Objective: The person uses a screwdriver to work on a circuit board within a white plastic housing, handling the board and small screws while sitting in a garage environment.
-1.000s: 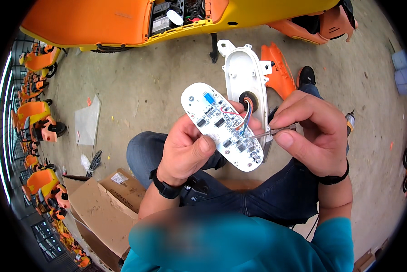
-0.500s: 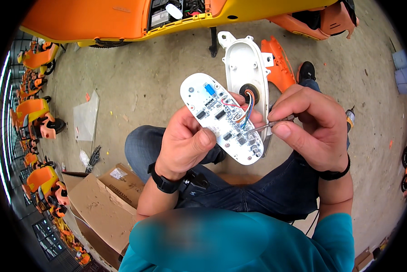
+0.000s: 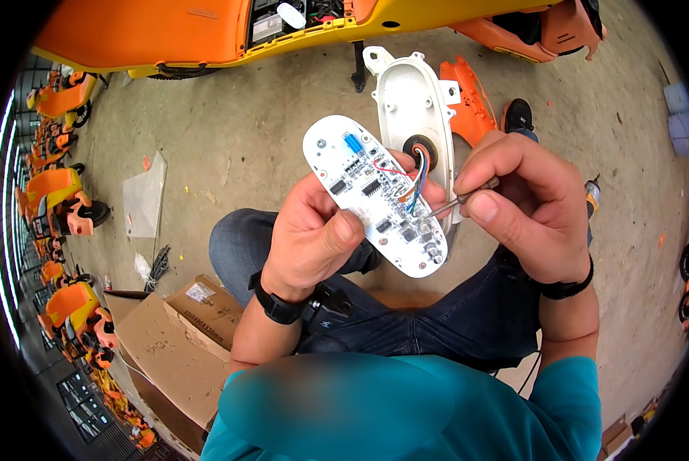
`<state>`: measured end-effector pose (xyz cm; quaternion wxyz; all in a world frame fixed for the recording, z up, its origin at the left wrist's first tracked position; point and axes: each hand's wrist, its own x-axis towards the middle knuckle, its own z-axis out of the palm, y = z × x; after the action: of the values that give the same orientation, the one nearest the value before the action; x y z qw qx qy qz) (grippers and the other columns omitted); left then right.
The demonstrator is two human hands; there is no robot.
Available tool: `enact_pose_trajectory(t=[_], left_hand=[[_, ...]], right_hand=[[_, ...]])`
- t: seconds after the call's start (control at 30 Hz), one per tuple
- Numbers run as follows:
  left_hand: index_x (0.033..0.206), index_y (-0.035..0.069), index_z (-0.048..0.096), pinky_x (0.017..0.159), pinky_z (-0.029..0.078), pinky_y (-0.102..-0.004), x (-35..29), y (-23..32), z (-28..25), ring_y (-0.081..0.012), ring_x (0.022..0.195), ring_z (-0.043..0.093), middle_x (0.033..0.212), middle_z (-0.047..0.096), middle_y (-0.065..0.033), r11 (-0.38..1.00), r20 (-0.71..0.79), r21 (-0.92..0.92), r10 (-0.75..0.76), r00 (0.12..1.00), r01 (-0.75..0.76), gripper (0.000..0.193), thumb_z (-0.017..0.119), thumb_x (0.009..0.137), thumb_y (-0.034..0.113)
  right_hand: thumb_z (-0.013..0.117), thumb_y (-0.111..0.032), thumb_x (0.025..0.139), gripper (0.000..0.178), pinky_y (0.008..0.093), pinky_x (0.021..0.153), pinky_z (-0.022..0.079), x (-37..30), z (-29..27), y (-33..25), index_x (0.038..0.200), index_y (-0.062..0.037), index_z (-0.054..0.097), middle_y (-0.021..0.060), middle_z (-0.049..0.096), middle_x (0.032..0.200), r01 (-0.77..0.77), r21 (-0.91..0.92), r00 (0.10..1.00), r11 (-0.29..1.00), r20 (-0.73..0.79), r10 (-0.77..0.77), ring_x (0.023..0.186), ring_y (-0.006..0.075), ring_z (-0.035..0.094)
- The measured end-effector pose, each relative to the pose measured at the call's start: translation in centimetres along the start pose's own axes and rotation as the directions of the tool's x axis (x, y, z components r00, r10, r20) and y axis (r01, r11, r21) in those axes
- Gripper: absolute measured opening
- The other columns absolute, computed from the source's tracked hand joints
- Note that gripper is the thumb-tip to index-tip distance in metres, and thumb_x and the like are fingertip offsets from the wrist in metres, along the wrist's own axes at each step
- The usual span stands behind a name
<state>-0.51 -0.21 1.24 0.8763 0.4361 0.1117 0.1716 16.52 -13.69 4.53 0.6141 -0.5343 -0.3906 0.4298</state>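
Note:
A white oval circuit board (image 3: 367,187) with chips, a blue component and thin coloured wires is gripped in my left hand (image 3: 314,234). My thumb presses its near left edge, and fingers show behind it on the far right side. Pinched between thumb and forefinger of my right hand (image 3: 525,203) is a slim metal rod like a long screwdriver bit (image 3: 465,200). Its tip is at the board's right edge, close to the wire ends; I cannot tell whether it touches. The wires run to a round black grommet (image 3: 420,152) in a white oval housing (image 3: 414,96) behind the board.
An orange panel (image 3: 466,100) lies beside the housing. Ahead stands an orange and yellow scooter body (image 3: 152,34) with an open compartment. A power drill (image 3: 592,192) is to my right, a cardboard box (image 3: 179,346) to my left. More scooters (image 3: 56,192) line the left side.
The rod's tip has shifted slightly up and right along the board's edge, and the rod tilts more steeply. The board has moved only a little in my left hand.

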Motion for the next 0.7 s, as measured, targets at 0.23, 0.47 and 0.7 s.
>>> enact_pose_trajectory(t=[0.23, 0.47, 0.7], left_hand=[[0.127, -0.007, 0.04, 0.091, 0.051, -0.052, -0.05, 0.05, -0.14, -0.0364, 0.105, 0.061, 0.11, 0.058, -0.026, 1.0, 0.015, -0.015, -0.001, 1.0, 0.001, 0.071, 0.069, 0.082, 0.04], [0.127, -0.008, 0.04, 0.091, 0.051, -0.0517, -0.09, -0.28, -0.47, -0.0376, 0.104, 0.061, 0.11, 0.059, -0.0265, 0.999, 0.004, 0.029, 0.026, 1.0, -0.026, 0.072, 0.069, 0.082, 0.04], [0.127, -0.008, 0.04, 0.09, 0.051, -0.0507, -0.05, -0.01, -0.23, -0.0377, 0.102, 0.062, 0.11, 0.059, -0.026, 1.0, 0.012, 0.004, 0.007, 1.0, -0.007, 0.073, 0.07, 0.081, 0.041]], right_hand=[[0.063, -0.005, 0.084, 0.013, 0.0241, 0.072, 0.042, 0.08, 0.16, 0.02, 0.093, 0.0028, 0.059, 0.0076, 0.057, 0.087, 0.03, -0.003, 1.0, 1.0, 0.004, -0.03, 0.078, 0.0127, 0.053], [0.063, -0.004, 0.084, 0.013, 0.0242, 0.072, 0.042, 0.03, -0.29, 0.1, 0.094, 0.003, 0.059, 0.0078, 0.058, 0.086, 0.062, -0.099, 0.997, 0.993, 0.053, -0.057, 0.078, 0.0131, 0.053], [0.063, -0.004, 0.084, 0.013, 0.0241, 0.072, 0.043, 0.02, -0.15, 0.16, 0.094, 0.003, 0.059, 0.0078, 0.058, 0.087, 0.069, -0.074, 0.997, 0.995, 0.047, -0.066, 0.079, 0.013, 0.053]])
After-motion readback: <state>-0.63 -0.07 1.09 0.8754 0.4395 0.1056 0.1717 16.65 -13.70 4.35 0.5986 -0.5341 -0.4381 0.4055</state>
